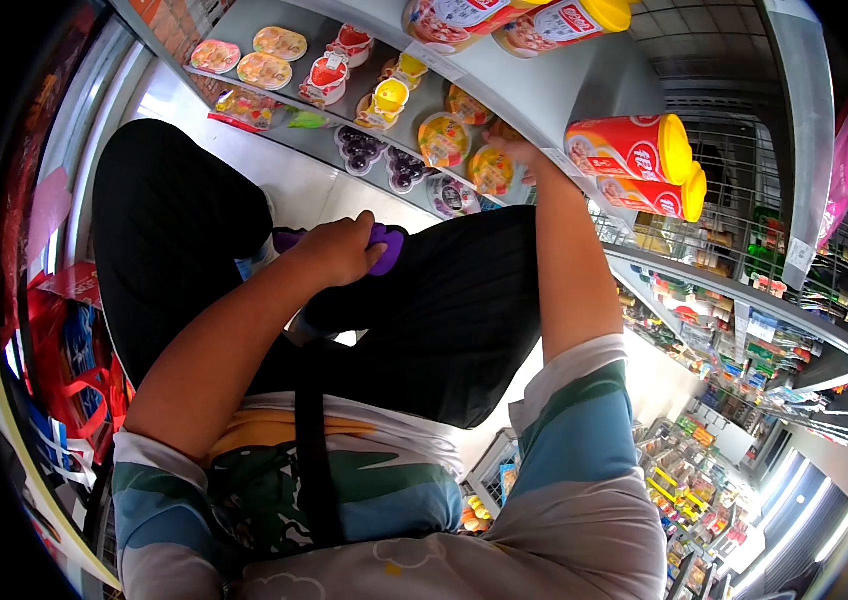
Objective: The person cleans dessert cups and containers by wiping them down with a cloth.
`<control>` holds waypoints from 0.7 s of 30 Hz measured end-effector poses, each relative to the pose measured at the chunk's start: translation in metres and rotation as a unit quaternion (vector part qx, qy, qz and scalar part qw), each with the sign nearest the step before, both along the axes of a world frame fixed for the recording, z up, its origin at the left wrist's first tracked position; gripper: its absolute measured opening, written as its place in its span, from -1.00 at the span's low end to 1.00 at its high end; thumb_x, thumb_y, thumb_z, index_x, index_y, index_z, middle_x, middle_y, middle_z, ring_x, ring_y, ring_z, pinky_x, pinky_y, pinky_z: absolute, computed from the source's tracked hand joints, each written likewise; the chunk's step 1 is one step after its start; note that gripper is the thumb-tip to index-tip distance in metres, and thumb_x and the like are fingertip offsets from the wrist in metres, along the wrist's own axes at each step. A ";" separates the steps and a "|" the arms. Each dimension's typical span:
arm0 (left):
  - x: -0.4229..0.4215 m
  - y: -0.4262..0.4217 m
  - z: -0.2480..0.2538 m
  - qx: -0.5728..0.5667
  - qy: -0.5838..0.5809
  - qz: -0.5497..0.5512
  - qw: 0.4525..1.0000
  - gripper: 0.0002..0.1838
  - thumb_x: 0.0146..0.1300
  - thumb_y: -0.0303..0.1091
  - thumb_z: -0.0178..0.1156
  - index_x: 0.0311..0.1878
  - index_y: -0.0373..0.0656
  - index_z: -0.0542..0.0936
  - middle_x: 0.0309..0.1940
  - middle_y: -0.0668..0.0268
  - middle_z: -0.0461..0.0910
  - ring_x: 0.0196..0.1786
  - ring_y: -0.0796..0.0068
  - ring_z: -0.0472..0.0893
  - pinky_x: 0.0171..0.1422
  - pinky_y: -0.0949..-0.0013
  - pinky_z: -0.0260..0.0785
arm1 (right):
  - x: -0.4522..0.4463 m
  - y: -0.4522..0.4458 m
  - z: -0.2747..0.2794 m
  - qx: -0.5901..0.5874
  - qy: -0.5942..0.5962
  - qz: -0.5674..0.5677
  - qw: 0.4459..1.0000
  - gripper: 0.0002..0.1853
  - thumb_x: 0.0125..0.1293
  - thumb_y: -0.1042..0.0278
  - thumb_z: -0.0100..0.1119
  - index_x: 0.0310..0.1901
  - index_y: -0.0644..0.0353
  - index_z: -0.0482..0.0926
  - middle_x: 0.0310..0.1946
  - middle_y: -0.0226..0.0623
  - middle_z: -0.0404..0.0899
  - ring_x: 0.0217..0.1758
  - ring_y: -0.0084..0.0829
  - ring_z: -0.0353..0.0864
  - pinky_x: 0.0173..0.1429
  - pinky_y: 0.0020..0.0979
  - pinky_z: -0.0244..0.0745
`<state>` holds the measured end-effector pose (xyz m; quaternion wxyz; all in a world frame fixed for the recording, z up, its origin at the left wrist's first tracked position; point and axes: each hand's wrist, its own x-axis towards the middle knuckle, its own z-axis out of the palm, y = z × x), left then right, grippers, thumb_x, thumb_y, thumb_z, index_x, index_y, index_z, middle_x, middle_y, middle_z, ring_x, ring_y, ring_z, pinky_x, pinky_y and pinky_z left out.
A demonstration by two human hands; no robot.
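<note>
My left hand (341, 250) is closed around a purple object (386, 249), held above my bent legs. Purple shows on both sides of the fist, but its kind is unclear. Over at the shelf, my right hand (519, 152) reaches in among round, clear-lidded cups with orange and yellow contents. One such cup (491, 170) is right beside the fingers, and another cup (444, 140) stands to its left. Shadow and the shelf edge partly hide the right fingertips, so I cannot see whether they grip a cup.
Dark grape-like packs (359, 150) sit on the lowest shelf. Red tubs with yellow lids (634, 148) stand on the shelf to the right, near my forearm. Red bags (84, 390) are at the left. A wire-mesh rack (824, 270) and store aisles lie to the right.
</note>
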<state>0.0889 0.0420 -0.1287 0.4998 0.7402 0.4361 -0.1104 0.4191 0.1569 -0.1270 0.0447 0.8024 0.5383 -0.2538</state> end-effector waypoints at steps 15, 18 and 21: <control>0.001 -0.010 -0.007 0.027 -0.014 -0.008 0.999 -0.51 0.47 0.00 0.12 0.11 -0.27 0.37 -0.14 -0.12 0.64 -0.02 -0.17 0.65 0.08 -0.10 0.47 | -0.010 -0.013 -0.015 -0.167 0.017 -0.075 0.983 0.07 0.02 -0.30 0.54 0.41 0.28 0.33 0.29 -0.03 0.51 0.16 -0.10 0.68 0.00 -0.11 0.75; 0.001 -0.011 -0.008 0.030 -0.016 -0.011 0.999 -0.52 0.47 0.00 0.11 0.11 -0.27 0.36 -0.14 -0.12 0.64 -0.02 -0.17 0.65 0.08 -0.10 0.47 | -0.009 -0.011 -0.013 -0.175 0.022 -0.076 0.981 0.07 -0.01 -0.28 0.56 0.41 0.25 0.33 0.29 -0.04 0.51 0.18 -0.14 0.66 0.01 -0.12 0.73; 0.001 -0.011 -0.008 0.027 -0.008 -0.016 0.999 -0.52 0.47 0.01 0.11 0.10 -0.26 0.36 -0.15 -0.12 0.64 -0.02 -0.17 0.65 0.09 -0.10 0.47 | -0.009 -0.011 -0.013 -0.181 0.016 -0.074 0.981 0.09 -0.03 -0.28 0.57 0.42 0.23 0.31 0.30 -0.06 0.50 0.20 -0.17 0.64 0.02 -0.13 0.73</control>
